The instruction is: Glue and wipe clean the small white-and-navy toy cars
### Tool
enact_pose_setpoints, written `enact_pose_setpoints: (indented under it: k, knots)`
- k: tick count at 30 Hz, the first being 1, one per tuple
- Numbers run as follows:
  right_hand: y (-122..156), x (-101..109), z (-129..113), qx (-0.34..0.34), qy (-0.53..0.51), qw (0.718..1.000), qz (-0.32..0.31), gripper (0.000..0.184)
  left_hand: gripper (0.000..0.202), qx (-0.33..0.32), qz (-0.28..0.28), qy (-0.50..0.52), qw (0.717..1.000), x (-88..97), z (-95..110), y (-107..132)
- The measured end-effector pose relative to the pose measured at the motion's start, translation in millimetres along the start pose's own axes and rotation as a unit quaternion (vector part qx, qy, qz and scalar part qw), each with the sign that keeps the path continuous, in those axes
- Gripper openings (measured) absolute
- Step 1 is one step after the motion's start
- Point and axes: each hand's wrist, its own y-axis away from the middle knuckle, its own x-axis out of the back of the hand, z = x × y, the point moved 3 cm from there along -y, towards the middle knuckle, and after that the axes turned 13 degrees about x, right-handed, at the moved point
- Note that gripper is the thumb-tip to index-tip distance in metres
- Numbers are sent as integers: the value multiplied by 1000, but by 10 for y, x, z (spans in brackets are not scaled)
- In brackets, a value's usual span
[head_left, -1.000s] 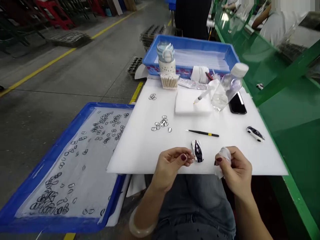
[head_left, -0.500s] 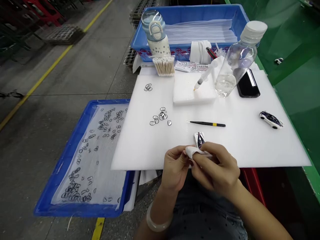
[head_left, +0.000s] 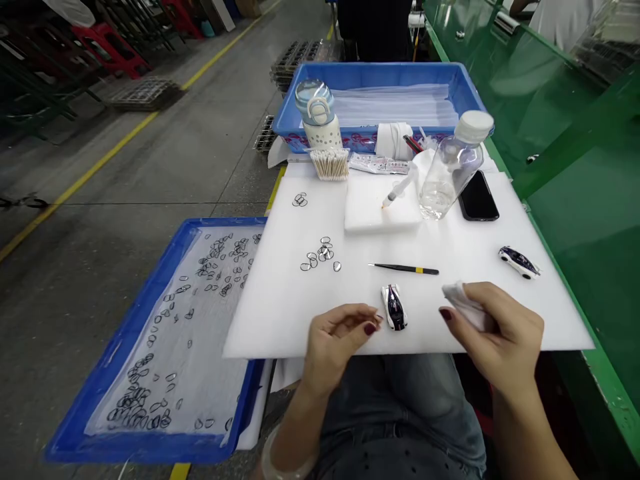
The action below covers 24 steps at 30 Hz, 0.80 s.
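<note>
A small white and dark blue toy car lies on the white foam board near its front edge. My left hand rests just left of the car, fingers curled, fingertips beside its rear; whether it grips the car I cannot tell. To the right of the car my right hand is closed on a crumpled white cloth. Black tweezers with a yellow band lie just behind the car.
A second toy car sits at the board's right. Several small clear oval parts lie mid-board, many more in the blue tray at left. Behind stand a clear bottle, phone, syringe, cotton swabs and blue bin.
My right hand with the cloth has pulled away from the car to the right. The car now lies uncovered on the board, and the view has shifted slightly.
</note>
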Motion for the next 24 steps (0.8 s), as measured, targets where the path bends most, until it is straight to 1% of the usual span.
enact_pose_setpoints:
  k: [1,2,3,4,5,6,7,8,9,10,12,15,17,19,20,22,23,24]
  knots:
    - [-41,82,70,-10,16,1000,13,23,21,-30,40,-83,995,107,97,-39]
    - [-113,170,142,-12,38,999,30,22,17,-68,86,-182,977,220,210,-84]
    - [-218,253,215,-7,62,997,45,21,17,-111,132,-283,943,332,330,-132]
    - [-356,321,289,6,86,995,56,19,20,-144,176,-373,900,439,442,-183]
    - [-520,366,363,27,108,992,63,16,24,-155,211,-449,854,540,534,-237]
    - [-703,379,441,50,127,989,62,15,28,-147,231,-510,815,628,601,-290]
    - [-890,360,525,74,142,986,56,16,32,-131,232,-555,788,699,645,-336]
    - [-1070,312,618,93,154,983,48,19,34,-111,224,-584,772,754,672,-370]
    - [-1230,241,720,102,165,980,40,23,35,-91,213,-601,765,794,685,-388]
    - [-1362,153,827,105,174,978,37,29,36,-74,203,-607,765,820,691,-390]
    - [-1524,-47,1040,96,188,977,33,37,34,-53,199,-604,769,848,700,-362]
    - [-1552,-318,1301,93,199,975,25,38,30,-40,202,-598,775,872,734,-308]
    - [-1510,-399,1448,95,199,975,33,37,29,-37,205,-593,778,906,772,-304]
    - [-1479,-356,1597,85,203,974,60,35,30,-43,211,-590,778,947,814,-329]
    - [-1473,-282,1673,73,209,972,81,35,31,-51,212,-592,776,960,832,-350]
    - [-1466,-31,1819,40,224,962,149,35,32,-73,195,-601,771,951,852,-404]
    - [-1459,130,1894,18,206,960,188,35,32,-83,179,-608,769,930,854,-433]
    - [-1451,297,1971,0,167,961,219,34,31,-90,161,-618,764,902,851,-461]
